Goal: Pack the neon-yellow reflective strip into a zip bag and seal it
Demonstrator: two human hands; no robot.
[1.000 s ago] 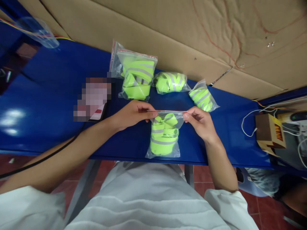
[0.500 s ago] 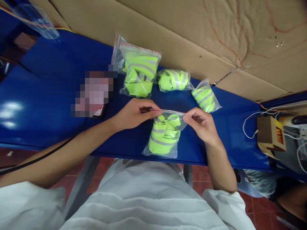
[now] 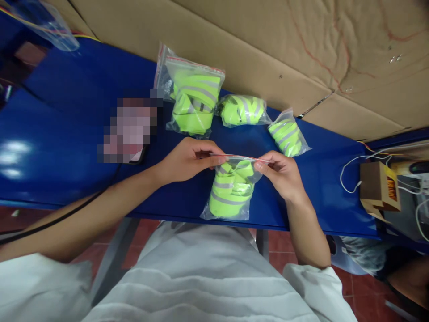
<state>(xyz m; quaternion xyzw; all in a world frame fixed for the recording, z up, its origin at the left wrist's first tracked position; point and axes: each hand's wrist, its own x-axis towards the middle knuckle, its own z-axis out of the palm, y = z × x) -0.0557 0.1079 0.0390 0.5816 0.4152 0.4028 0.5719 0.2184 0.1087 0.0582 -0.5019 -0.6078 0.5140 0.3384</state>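
Between my hands is a clear zip bag [image 3: 231,192] with a red seal line along its top and neon yellow-green straps with grey reflective stripes inside. My left hand [image 3: 196,158] pinches the top left of the seal between thumb and fingers. At the other end of the seal, my right hand [image 3: 277,173] pinches the top right corner. The bag's lower end hangs near the table's front edge. Beyond my hands lie similar bags of straps: a larger zip bag [image 3: 196,100] behind my left hand, a rolled bag [image 3: 244,111], and a smaller bag [image 3: 288,134] behind my right hand.
The blue table [image 3: 321,179] backs onto a cardboard panel [image 3: 268,49]. A phone [image 3: 140,154], partly blurred, lies left. A clear plastic cup [image 3: 63,38] lies far left. On the right are a small cardboard box [image 3: 377,183], a white cable [image 3: 345,176] and part of another person [image 3: 368,257].
My right thumb has slid slightly left along the seal. Otherwise both hands keep their pinch on the bag, and the view has shifted a little.
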